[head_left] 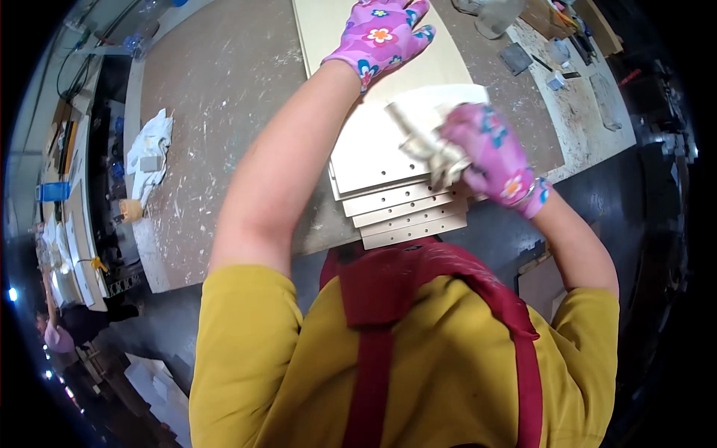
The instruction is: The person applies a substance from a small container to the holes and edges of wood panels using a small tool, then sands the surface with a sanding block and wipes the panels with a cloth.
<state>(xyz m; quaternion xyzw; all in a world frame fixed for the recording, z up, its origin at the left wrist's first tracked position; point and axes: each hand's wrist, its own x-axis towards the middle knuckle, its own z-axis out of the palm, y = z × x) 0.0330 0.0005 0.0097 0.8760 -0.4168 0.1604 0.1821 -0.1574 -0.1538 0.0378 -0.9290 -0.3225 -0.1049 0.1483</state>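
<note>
My left hand (382, 39), in a pink flowered glove, lies with fingers spread on a long pale wooden panel (373, 138). The panel's far end runs out of the picture. My right hand (494, 155), in a matching glove, is closed around a crumpled off-white cloth (435, 149) over the panel's near right part. Part of the cloth is smeared by motion. Beneath the top panel, several more pale boards (407, 212) are stacked in steps toward me, with small round holes along their near edges. The stack reaches the near edge of the table.
A paint-speckled brown worktable (216, 149) carries the stack. On its left lie a white cloth (151, 142) and a small tan block (131, 210). At the right are a clear plastic container (499, 18), a grey pad (515, 58) and small tools. Another person (60, 336) is far left.
</note>
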